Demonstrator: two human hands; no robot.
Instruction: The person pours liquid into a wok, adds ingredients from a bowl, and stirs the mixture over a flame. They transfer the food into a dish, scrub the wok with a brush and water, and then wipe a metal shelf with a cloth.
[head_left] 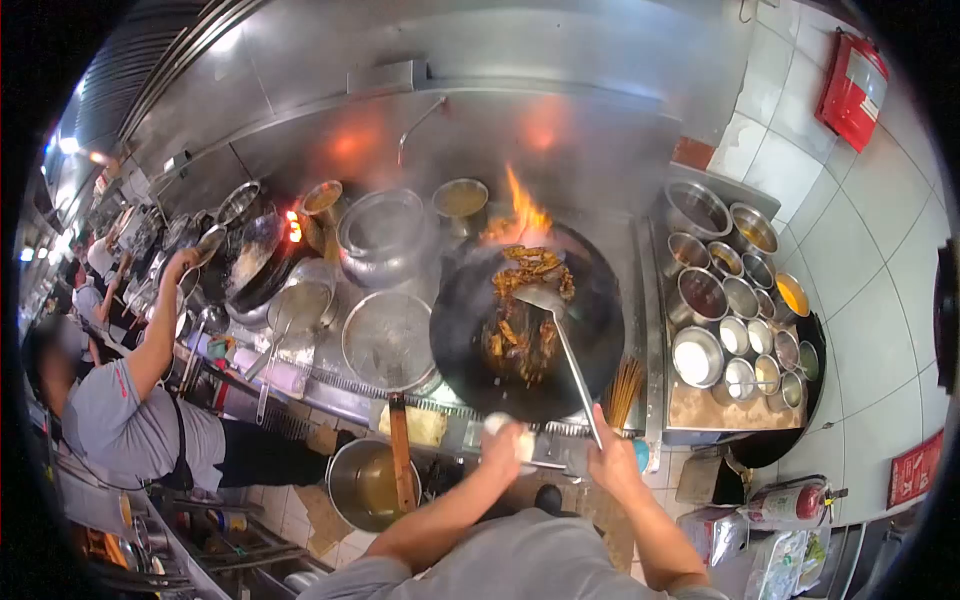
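My right hand (615, 463) is wrapped round the end of a long metal ladle (575, 370), whose bowl rests among browned meat pieces (533, 265) in a large black wok (465, 355). At the wok's near rim, my left hand (503, 450) is closed on a folded white cloth (525, 447). Orange flames (525, 212) rise at the far side of the wok, and smoke drifts over it. The meat lies in a band from the far wall down to the wok's middle.
Left of the wok sit a round wire strainer (388, 340) and a steel pot (382, 240). Bowls of sauces and seasonings (702, 292) crowd the right-hand counter. A bamboo brush (625, 390) stands beside the wok. Another person (150, 420) works at a wok further left.
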